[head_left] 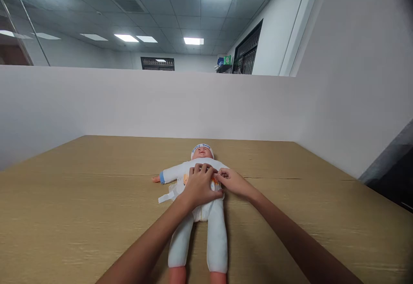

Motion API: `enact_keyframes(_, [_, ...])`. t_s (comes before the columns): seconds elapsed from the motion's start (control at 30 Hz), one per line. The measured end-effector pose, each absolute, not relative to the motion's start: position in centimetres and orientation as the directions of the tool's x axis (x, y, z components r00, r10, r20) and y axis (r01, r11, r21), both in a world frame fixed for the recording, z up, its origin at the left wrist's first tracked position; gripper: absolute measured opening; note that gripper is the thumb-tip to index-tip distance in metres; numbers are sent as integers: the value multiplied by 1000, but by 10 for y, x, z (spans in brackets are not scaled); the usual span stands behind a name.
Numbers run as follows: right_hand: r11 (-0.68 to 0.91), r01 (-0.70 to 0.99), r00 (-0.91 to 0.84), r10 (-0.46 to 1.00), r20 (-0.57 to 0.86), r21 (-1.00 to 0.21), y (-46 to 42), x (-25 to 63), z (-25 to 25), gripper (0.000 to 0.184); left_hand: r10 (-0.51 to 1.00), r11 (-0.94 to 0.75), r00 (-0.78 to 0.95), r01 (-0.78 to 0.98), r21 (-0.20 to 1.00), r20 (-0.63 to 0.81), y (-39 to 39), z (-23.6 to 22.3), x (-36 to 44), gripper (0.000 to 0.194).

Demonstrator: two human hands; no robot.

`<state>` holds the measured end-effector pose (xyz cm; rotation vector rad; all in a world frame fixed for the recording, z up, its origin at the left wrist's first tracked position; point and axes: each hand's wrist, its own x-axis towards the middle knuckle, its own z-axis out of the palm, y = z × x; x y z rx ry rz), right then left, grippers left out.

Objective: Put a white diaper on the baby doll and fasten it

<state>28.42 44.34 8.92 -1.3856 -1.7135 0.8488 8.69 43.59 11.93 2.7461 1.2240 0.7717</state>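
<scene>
Doll supine mid-table, white romper, white cap, head far end. Left hand flat on chest, fingers spread; right hand pinching chest fabric. White partition behind.

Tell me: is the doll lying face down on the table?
No, the doll lies on its back on the table, face up, with both hands on its chest.

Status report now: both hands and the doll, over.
Left hand flat on doll chest, no grip. Right hand pinching the white clothing at its side. Doll on its back on wooden table. Nothing in the way.
</scene>
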Motion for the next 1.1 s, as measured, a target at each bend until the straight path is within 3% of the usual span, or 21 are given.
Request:
enact_keyframes(0.17, [229, 507, -89, 973, 214, -831, 440, 268, 84, 37, 701, -689, 562, 693, 212, 440, 438, 115, 88, 55])
enact_keyframes(0.3, [369, 526, -48, 912, 407, -766, 411, 266, 77, 34, 700, -694, 574, 688, 214, 425, 439, 114, 89, 51])
enact_keyframes(0.4, [525, 544, -119, 821, 559, -655, 386, 269, 67, 34, 711, -690, 569, 677, 255, 413, 441, 113, 88, 54])
enact_keyframes(0.5, [605, 578, -256, 772, 582, -547, 371, 274, 54, 48, 706, -708, 589, 613, 351, 394, 443, 117, 84, 68])
enact_keyframes(0.6, [644, 599, -360, 748, 558, -476, 366, 280, 45, 60, 657, -731, 626, 393, 557, 420, 447, 122, 70, 75])
enact_keyframes(0.67, [650, 609, -391, 744, 541, -454, 367, 283, 43, 62, 641, -691, 613, 200, 694, 462, 449, 121, 53, 65])
enact_keyframes(0.73, [650, 631, -404, 742, 536, -425, 369, 285, 41, 62, 655, -666, 567, 121, 736, 500, 450, 114, 29, 49])
enact_keyframes(0.93, [665, 649, -407, 714, 570, -371, 370, 287, 42, 59, 709, -703, 458, 407, 583, 536, 449, 67, -51, 37])
enact_keyframes(1.1, [622, 653, -218, 702, 678, -433, 370, 265, 69, 44, 840, -513, 340, 751, 416, 422, 443, 48, -68, 30])
